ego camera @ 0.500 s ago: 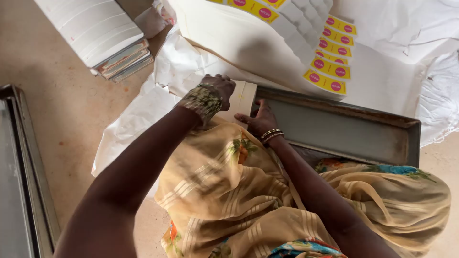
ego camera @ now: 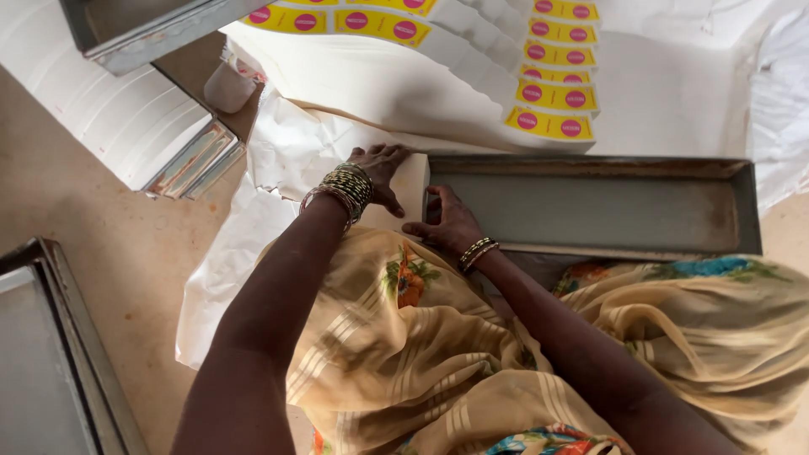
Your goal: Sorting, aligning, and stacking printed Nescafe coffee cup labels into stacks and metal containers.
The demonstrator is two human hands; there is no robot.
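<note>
Both hands press a white block at the tray's (ego camera: 590, 206) left end, left hand (ego camera: 379, 168) flat on top, right hand (ego camera: 447, 223) bracing its side; even pressure would keep it square.

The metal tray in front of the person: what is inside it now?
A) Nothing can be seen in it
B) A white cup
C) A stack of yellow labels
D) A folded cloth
A: the tray shows only its bare grey bottom, while the right hand rests at its left end.
</note>
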